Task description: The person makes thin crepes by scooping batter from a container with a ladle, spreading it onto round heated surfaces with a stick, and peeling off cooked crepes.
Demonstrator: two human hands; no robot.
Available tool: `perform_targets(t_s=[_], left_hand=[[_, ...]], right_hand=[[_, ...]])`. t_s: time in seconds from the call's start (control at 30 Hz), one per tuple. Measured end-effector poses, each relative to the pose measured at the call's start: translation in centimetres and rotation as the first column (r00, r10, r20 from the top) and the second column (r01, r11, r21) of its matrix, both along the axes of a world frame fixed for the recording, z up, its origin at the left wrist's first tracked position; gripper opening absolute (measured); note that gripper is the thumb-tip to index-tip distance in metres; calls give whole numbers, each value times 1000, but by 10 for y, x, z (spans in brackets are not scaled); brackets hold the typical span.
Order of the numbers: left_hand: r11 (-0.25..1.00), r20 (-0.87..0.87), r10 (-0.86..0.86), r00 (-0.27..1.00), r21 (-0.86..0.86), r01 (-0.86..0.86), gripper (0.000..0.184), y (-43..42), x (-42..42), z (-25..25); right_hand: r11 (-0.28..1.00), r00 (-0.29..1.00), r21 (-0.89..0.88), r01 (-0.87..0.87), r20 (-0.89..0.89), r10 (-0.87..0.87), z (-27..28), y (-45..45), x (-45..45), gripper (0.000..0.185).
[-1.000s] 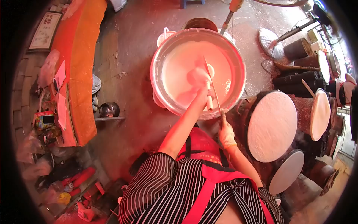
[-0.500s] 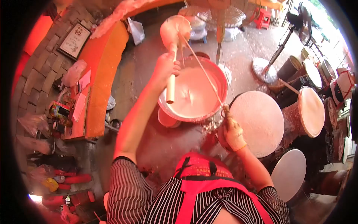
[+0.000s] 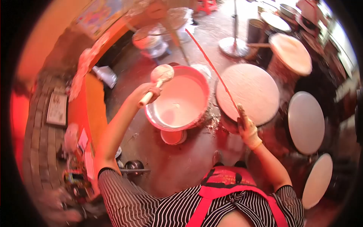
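My left hand (image 3: 145,94) grips the handle of a ladle (image 3: 163,72), whose pale, coated bowl is over the left rim of a large basin (image 3: 206,87). The basin holds a pale, smooth liquid like batter. A glove covers my right hand (image 3: 248,131), which is closed on one end of a long, thin reddish stick (image 3: 211,66). From that hand the stick slants up and left, over the edge of a round griddle (image 3: 247,92) with a pale layer across its top. Whether the stick touches the griddle, I cannot tell.
More round pale-topped plates (image 3: 306,123) and a tilted disc (image 3: 319,181) stand at the right. A stick-handled round vessel (image 3: 291,53) is farther back, near a fan base (image 3: 232,47). An orange counter (image 3: 94,102) runs along the left. Below the basin is a small bucket (image 3: 174,137).
The ladle has come down from high above the basin to its left rim. The stick has parted from the ladle and swung right, nearer the griddle. The whole view has turned.
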State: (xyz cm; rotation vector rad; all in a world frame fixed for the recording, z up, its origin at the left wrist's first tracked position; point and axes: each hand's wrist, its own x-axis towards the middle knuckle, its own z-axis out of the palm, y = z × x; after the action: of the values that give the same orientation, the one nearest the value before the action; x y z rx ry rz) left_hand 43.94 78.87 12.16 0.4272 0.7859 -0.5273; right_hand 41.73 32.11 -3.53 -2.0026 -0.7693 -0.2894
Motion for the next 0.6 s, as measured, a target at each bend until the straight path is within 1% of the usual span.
perform_targets(t_s=[0.03,0.07,0.1,0.17,0.2,0.23,0.27,0.3,0.33,0.37,0.4,0.43,0.47,0.5,0.53,0.57,0.6], left_hand=[[997,1,-75,997,-7,75,18,-16,2,2],[985,7,-151,989,84,150,20,-40,1,11],[957,15,-241,970,170,235,21,-70,1,26],[933,-101,-339,935,89,348,23,-115,15,51],[909,-128,-397,909,82,408,25,-150,20,66],[889,-148,-437,887,82,451,26,-185,29,80],[779,-103,-588,802,194,596,26,-217,44,88],[648,-73,-713,698,314,694,27,-255,55,98],[566,-43,-764,644,435,700,24,-296,65,105],[414,17,-869,494,570,709,20,-343,74,112],[107,-45,-961,274,851,514,22,-408,75,128],[-131,-174,-972,157,959,252,26,-464,78,136],[-163,-172,-980,96,982,99,29,-514,78,142],[-171,-171,-985,-29,985,0,30,-559,92,137],[-153,-177,-969,-171,978,-144,32,-601,101,126],[-99,-157,-956,-246,967,-234,33,-645,95,119],[-235,-276,-957,-87,916,-324,36,-692,77,117]], right_hand=[[1000,996,20,16,-87,-15,0,-37,-17,54],[998,985,-15,56,-163,-58,-5,-75,-36,52],[996,977,17,93,-196,-88,-11,-113,-56,50],[984,946,-46,173,-270,-179,-24,-180,-95,49],[967,881,-54,250,-401,-250,-18,-213,-118,45],[945,858,-69,319,-402,-319,-15,-245,-136,45],[936,832,-64,347,-440,-339,-10,-273,-149,43],[931,809,-51,363,-478,-342,-7,-301,-159,41],[919,869,28,393,-338,-361,-4,-324,-162,39],[920,883,66,386,-315,-348,9,-346,-162,39],[918,888,74,389,-295,-353,25,-371,-155,40],[917,895,80,390,-269,-357,41,-392,-146,41],[926,918,66,373,-172,-358,53,-408,-136,42],[915,903,87,393,-225,-366,66,-426,-130,45],[898,895,-19,440,-72,-440,81,-442,-122,46],[861,869,-119,495,83,-488,96,-455,-116,47],[845,856,-162,509,-4,-516,111,-467,-115,48]])
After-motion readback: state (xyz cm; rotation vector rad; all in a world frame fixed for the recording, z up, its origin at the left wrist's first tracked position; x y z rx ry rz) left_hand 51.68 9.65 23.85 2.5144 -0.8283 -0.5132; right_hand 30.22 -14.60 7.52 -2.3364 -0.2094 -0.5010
